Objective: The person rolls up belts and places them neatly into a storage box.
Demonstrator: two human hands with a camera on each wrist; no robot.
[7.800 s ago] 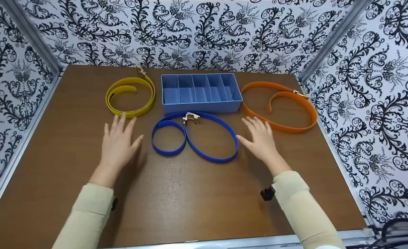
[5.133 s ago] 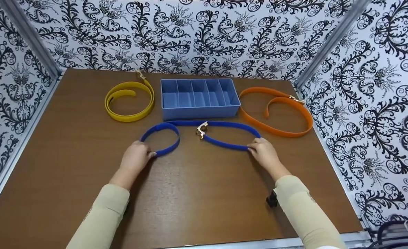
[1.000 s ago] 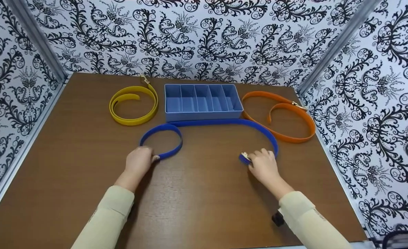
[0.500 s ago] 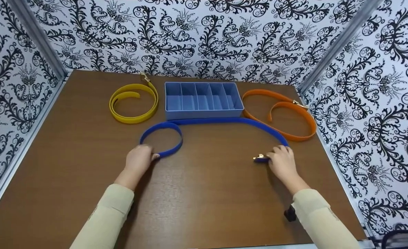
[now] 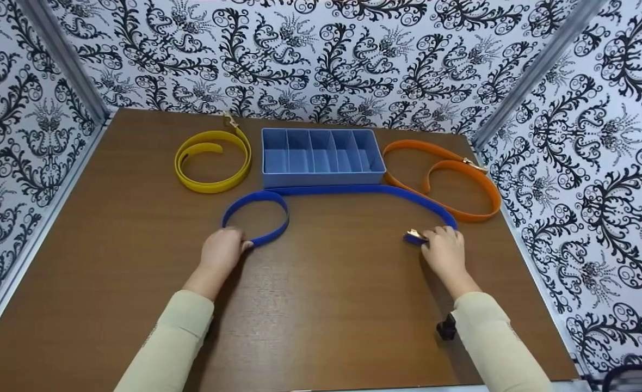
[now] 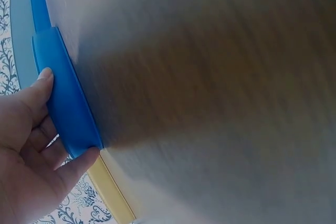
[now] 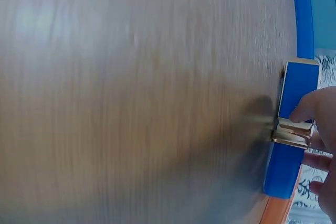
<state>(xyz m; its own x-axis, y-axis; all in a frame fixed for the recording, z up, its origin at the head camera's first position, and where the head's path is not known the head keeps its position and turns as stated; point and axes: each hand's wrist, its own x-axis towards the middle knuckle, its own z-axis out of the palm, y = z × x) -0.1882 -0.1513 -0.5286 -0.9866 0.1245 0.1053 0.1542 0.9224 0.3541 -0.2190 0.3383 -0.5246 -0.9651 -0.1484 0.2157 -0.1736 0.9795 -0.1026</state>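
A blue belt [image 5: 343,189] stands on its edge in front of the light-blue box, its left part curled into a ring. My left hand [image 5: 221,250] holds the near side of that ring. In the left wrist view, the thumb and fingers [image 6: 46,74] are around the blue strap [image 6: 71,98]. My right hand [image 5: 445,250] grips the belt's other end near its gold buckle [image 5: 414,233], which points left. Seen from the right wrist, the thumb [image 7: 307,107] presses the blue strap beside the gold buckle [image 7: 294,132].
A light-blue box [image 5: 323,178] with several compartments stands behind the blue belt. Left of it lies a coiled yellow belt [image 5: 212,188]. An orange belt [image 5: 484,190] lies curled at the right. A patterned wall [image 5: 321,60] rises behind the brown table [image 5: 310,305].
Both hands, at first open, have taken hold of the blue belt. The right hand has drawn the buckle end rightward, widening the curve; lately it has shifted only slightly. The left hand stays at the ring.
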